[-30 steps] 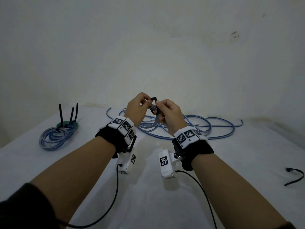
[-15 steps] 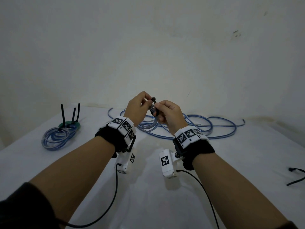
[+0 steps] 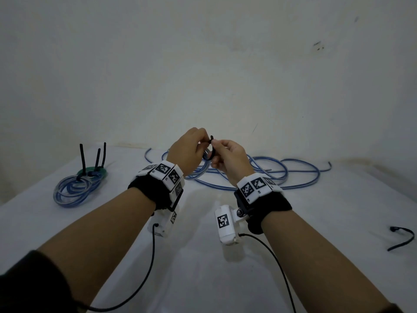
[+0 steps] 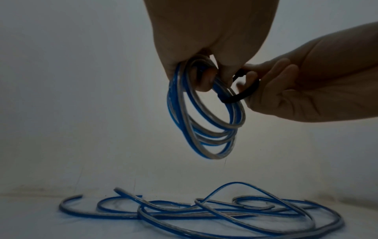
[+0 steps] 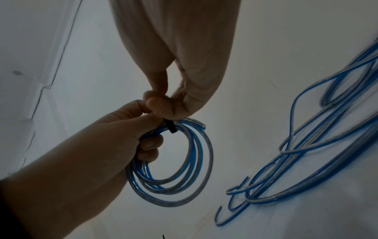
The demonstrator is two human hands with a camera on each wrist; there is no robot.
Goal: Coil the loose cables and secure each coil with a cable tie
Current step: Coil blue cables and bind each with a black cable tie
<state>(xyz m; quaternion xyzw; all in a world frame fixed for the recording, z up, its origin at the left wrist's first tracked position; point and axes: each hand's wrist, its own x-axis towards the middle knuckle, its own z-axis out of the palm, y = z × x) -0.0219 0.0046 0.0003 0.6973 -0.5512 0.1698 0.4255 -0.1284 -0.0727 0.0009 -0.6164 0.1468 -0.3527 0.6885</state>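
Left hand (image 5: 114,137) curled round coil (image 5: 175,174), lifted off table (image 3: 203,267) to free room for looping. Right hand (image 4: 302,90) pinching tie (image 4: 239,95) wrapped over strands, seemingly threading it. Loose cables (image 4: 204,211) below, awaiting coiling.

Both forearms reach forward, raised — left hand (image 3: 187,152) and right hand (image 3: 230,160) fingertip to fingertip, each grip curled in a pinch.
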